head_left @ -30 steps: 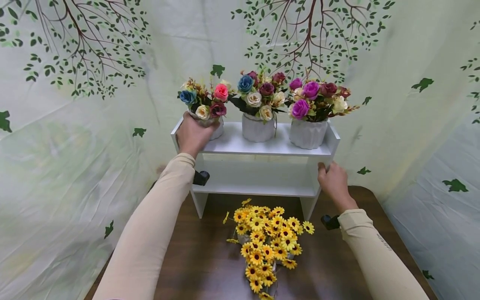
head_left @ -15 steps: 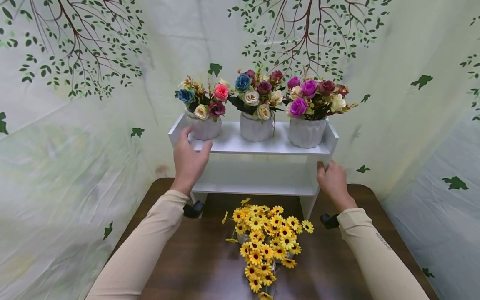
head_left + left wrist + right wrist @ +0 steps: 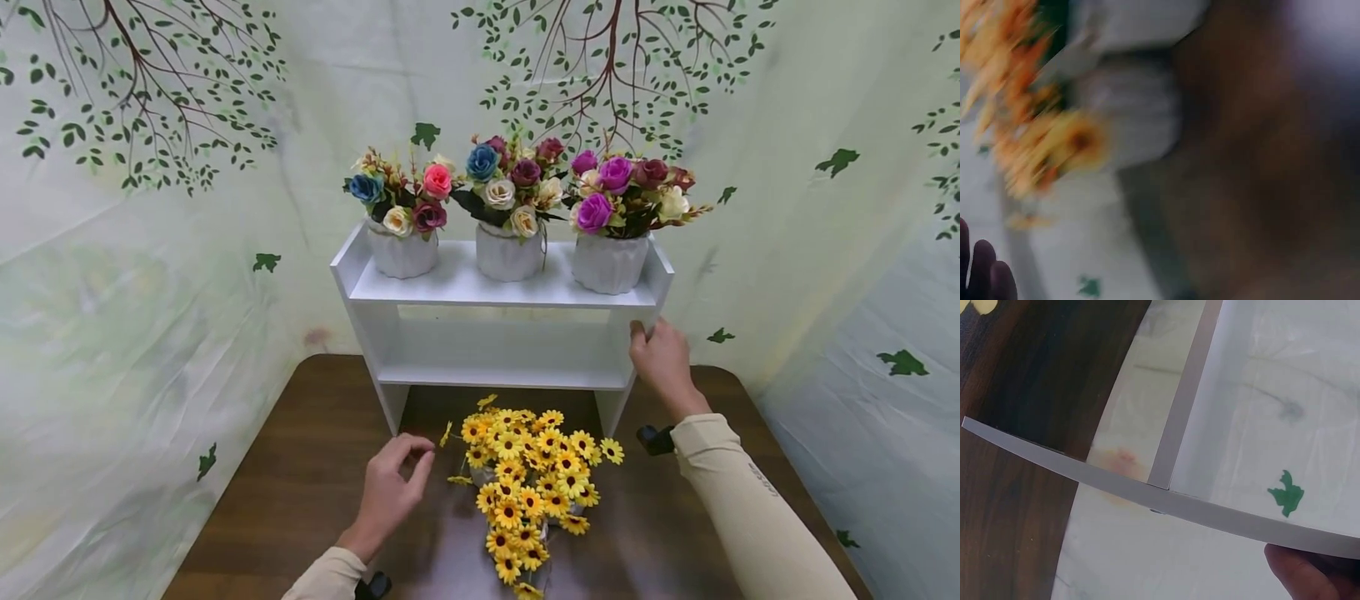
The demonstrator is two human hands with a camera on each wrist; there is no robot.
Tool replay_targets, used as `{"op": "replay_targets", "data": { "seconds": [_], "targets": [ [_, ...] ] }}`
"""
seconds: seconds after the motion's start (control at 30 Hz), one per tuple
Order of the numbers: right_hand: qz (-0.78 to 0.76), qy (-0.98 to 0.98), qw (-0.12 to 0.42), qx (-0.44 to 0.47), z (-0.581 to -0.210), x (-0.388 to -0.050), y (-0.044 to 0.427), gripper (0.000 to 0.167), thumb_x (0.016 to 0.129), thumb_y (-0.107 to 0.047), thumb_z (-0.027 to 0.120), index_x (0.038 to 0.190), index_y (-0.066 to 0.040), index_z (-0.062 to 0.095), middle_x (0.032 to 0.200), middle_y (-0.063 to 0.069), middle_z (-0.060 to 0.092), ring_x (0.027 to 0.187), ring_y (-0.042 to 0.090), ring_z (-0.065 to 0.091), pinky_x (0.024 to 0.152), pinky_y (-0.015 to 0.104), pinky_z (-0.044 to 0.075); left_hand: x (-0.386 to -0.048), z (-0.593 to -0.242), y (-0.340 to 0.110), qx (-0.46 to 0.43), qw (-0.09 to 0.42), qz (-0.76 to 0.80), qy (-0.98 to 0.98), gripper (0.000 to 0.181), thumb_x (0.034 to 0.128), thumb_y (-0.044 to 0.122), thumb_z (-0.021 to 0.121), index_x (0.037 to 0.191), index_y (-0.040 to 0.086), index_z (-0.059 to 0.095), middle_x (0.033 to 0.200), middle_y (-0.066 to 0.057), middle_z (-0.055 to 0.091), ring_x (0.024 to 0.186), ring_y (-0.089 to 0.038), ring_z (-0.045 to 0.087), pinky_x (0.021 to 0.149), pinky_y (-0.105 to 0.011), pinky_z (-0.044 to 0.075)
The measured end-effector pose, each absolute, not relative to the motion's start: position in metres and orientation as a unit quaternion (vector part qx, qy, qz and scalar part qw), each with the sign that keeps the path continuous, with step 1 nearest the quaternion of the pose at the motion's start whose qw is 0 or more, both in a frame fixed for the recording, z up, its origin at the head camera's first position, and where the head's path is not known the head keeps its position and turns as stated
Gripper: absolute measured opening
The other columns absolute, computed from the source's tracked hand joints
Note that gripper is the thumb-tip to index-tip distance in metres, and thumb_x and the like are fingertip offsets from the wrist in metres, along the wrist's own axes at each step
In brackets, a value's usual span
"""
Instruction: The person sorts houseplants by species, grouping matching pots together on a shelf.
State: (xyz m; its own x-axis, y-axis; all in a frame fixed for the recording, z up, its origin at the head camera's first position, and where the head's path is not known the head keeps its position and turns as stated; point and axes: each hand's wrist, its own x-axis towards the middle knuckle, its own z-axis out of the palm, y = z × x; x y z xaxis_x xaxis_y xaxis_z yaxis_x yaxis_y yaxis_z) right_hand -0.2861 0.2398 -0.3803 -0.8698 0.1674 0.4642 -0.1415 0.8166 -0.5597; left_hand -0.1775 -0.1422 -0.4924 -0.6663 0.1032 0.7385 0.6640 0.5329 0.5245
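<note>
My left hand hangs over the brown table, left of a cluster of yellow daisy-like artificial flowers. Its fingers are loosely curled and nothing is in them. My right hand grips the front edge of the white shelf's right side panel; in the right wrist view a finger lies against that edge. On the shelf's top board stand three white pots of artificial roses: the left pot, the middle pot and the right pot. The left wrist view is blurred, with yellow flowers at its left.
Beneath everything is a dark brown wooden table. The pots under the yellow flowers are mostly hidden by blossoms. A pale cloth backdrop printed with branches and leaves hangs behind and at both sides.
My left hand has let go of the left rose pot and come down toward me, beside the yellow flowers. The pot stays on the top board. My right hand keeps its place on the shelf.
</note>
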Motion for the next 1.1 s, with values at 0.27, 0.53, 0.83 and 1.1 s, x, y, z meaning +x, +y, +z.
{"op": "replay_targets", "data": {
  "seconds": [0.27, 0.53, 0.83, 1.1],
  "targets": [
    [0.302, -0.919, 0.253, -0.008, -0.380, -0.288, 0.239, 0.034, 0.099, -0.016, 0.048, 0.068, -0.004, 0.046, 0.058, 0.010, 0.046, 0.055, 0.028, 0.043, 0.052, 0.032, 0.030, -0.146, -0.557, -0.122, -0.220, 0.216, -0.424, -0.852, 0.030, 0.0749, -0.013, 0.072, 0.093, 0.010, 0.067, 0.084, -0.002, 0.069, 0.073, -0.001, 0.061, 0.060, -0.015, 0.051],
    [0.307, -0.921, 0.240, -0.011, -0.380, -0.288, 0.237, 0.031, 0.100, -0.017, 0.048, 0.074, -0.001, 0.052, 0.061, 0.013, 0.051, 0.056, 0.029, 0.047, 0.051, 0.032, 0.032, -0.142, -0.575, -0.098, -0.165, 0.011, -0.378, -0.911, 0.056, 0.0830, 0.010, 0.071, 0.135, 0.004, 0.052, 0.133, -0.013, 0.061, 0.121, -0.031, 0.060, 0.096, -0.050, 0.052],
    [0.312, -0.919, 0.240, -0.004, -0.380, -0.285, 0.235, 0.030, 0.101, -0.016, 0.048, 0.075, -0.001, 0.052, 0.060, 0.011, 0.048, 0.054, 0.027, 0.045, 0.049, 0.031, 0.031, -0.140, -0.580, -0.081, -0.157, -0.119, -0.428, -0.882, 0.084, 0.0831, 0.047, 0.074, 0.151, 0.019, 0.034, 0.146, -0.006, 0.050, 0.132, -0.028, 0.052, 0.099, -0.047, 0.050],
    [0.302, -0.918, 0.258, -0.001, -0.380, -0.285, 0.239, 0.032, 0.099, -0.016, 0.048, 0.072, 0.000, 0.052, 0.062, 0.016, 0.052, 0.058, 0.032, 0.047, 0.052, 0.034, 0.032, -0.133, -0.588, -0.062, -0.123, -0.085, -0.438, -0.886, 0.096, 0.0748, 0.058, 0.080, 0.147, 0.011, 0.037, 0.138, -0.012, 0.058, 0.122, -0.029, 0.060, 0.089, -0.041, 0.055]
  ]
}}
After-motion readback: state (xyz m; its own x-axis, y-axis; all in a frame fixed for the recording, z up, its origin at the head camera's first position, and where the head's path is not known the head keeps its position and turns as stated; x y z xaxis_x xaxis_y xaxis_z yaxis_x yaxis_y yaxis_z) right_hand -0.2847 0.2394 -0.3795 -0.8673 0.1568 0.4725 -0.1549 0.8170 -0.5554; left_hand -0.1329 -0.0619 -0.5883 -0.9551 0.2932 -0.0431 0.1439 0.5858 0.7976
